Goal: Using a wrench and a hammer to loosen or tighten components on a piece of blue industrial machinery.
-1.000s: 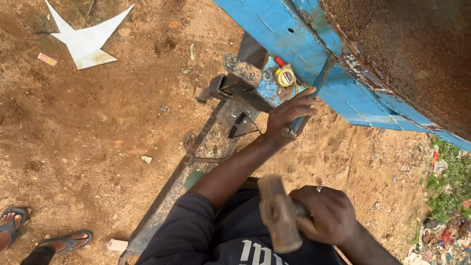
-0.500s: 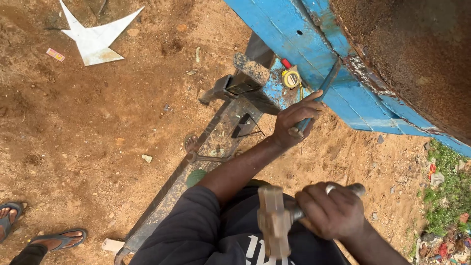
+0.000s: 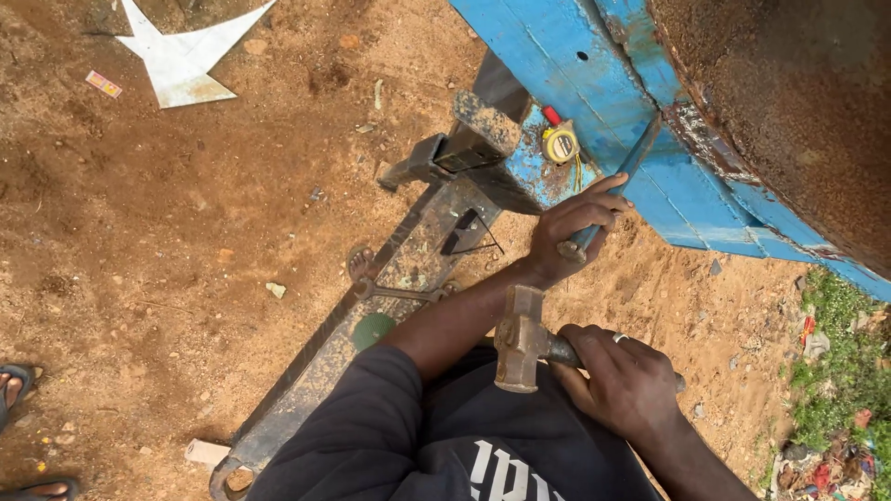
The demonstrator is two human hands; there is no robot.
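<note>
hammer (image 3: 520,339) swung nearer in right hand (image 3: 624,382); left hand (image 3: 568,227) holds chisel (image 3: 617,190) tip up-right.

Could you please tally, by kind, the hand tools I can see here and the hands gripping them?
Hammers: 1, rusty-headed hammer in the right hand
Chisels: 1, blue chisel in the left hand, tip against the blue metal body
Tape measures: 1, yellow tape measure
Hands: 2
Total: 5
</note>
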